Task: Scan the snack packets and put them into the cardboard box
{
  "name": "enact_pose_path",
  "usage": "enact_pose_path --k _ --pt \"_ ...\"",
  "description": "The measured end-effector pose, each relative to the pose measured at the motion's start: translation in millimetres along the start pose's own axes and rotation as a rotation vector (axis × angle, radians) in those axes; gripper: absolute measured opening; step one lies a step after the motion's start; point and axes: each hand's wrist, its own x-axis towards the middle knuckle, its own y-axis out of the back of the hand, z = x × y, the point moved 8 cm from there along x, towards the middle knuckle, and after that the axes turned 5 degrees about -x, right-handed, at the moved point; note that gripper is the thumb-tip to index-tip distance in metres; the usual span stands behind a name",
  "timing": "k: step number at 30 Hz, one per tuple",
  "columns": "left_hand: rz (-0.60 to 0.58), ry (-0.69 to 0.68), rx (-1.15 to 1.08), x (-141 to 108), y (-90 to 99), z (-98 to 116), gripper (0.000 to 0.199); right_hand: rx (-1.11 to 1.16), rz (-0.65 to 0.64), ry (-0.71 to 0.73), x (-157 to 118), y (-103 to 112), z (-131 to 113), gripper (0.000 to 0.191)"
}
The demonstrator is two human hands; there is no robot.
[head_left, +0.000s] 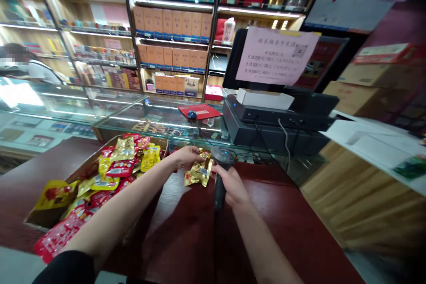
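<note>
Foil snack packet (199, 173) gold; boxed packets (116, 168) red, yellow; counter (266, 217) maroon.

The pink paper sign (276, 55) has Chinese print too blurred to read.

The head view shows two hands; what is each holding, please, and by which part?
The left hand pinches a gold foil snack packet by its upper end; the right hand grips a barcode scanner by its handle.

The left hand (188, 156) pinches a gold snack packet (199, 173) (a small label shows on it), and the right hand (232, 186) grips a black scanner (218, 186), its head just beside the packet. To the left, a cardboard box (43, 217) overflows with red and gold packets (123, 168); a glass counter (159, 126) stands beyond.
</note>
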Motion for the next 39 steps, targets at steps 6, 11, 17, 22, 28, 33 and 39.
enact_pose_path --k 6,11,17,22,28,33,39 --pt "0.207 -0.100 0.253 -76.8 91.9 41.5 0.034 0.046 -0.351 -0.007 -11.5 -97.7 -23.1 0.018" --pt "0.380 0.006 0.329 -153.7 157.9 37.6 0.042 0.059 -0.548 -0.030 -32.6 -173.6 -10.4 0.014" --pt "0.515 -0.079 0.459 -184.0 200.5 43.1 0.047 -0.007 -0.596 -0.077 -43.4 -196.2 19.9 0.013" --pt "0.425 -0.180 0.464 -141.3 161.3 46.7 0.040 0.000 -0.458 -0.104 -24.5 -153.7 31.3 0.015" --pt "0.160 -0.224 0.545 -61.7 57.6 18.8 0.032 0.041 -0.106 -0.179 5.5 -45.7 41.1 0.023" --pt "0.124 -0.293 0.756 -12.5 7.2 -8.1 0.028 0.020 0.057 -0.217 15.7 23.3 61.7 0.019" --pt "0.015 -0.193 0.909 6.0 -21.9 -50.2 0.048 0.138 0.070 -0.340 20.5 35.2 91.1 0.015"
